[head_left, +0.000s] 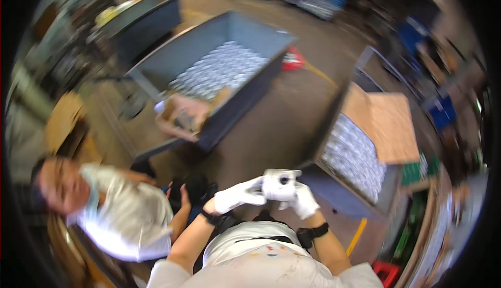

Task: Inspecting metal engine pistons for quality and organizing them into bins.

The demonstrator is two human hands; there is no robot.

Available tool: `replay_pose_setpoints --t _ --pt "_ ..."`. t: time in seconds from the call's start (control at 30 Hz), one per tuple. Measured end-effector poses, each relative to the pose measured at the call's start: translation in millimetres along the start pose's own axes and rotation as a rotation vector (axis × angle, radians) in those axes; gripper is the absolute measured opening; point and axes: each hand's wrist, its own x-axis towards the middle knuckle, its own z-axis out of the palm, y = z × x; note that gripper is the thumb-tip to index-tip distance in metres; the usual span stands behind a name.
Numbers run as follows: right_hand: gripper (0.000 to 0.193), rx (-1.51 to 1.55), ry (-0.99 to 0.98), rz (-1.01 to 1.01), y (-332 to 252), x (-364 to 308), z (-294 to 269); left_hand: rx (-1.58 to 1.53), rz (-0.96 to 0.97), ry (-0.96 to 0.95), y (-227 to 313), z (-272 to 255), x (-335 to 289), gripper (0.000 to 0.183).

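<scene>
A white, boxy piece with a dark round hole (278, 184) is held up in front of my body. My left hand (239, 196), in a white glove, closes on its left side. My right hand (304, 202), gloved the same way, grips it from the right and below. Motion blur and the gloves hide some fingertips, and the piece's exact kind cannot be made out. Dark bands circle both my wrists.
Ahead stands a large grey bin (245, 92) of small silvery parts, with an open cardboard box (180, 115) at its near corner. Another bin of silvery parts (350, 155), partly under a cardboard sheet (391, 126), is at right. A person (125, 210) is close at my left.
</scene>
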Motion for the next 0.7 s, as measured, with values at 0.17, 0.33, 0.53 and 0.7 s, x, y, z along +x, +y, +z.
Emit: replay_pose_setpoints --t 0.17,0.33,0.53,0.7 --pt "0.023 -0.220 -0.035 -0.104 -16.8 8.9 13.5 -0.101 0.023 0.045 -14.4 -13.1 -8.2 0.080" --pt "0.026 -0.130 -0.192 0.004 -24.7 27.8 14.2 -0.138 0.114 0.208 -35.2 -4.0 -13.2 0.075" --pt "0.029 -0.086 -0.297 0.082 -7.4 50.2 0.6 -0.213 0.242 0.284 -46.9 26.2 -24.1 0.073" --pt "0.032 -0.025 -0.379 0.121 0.4 68.2 -6.4 -0.230 0.286 0.381 -59.3 35.7 -27.1 0.070"
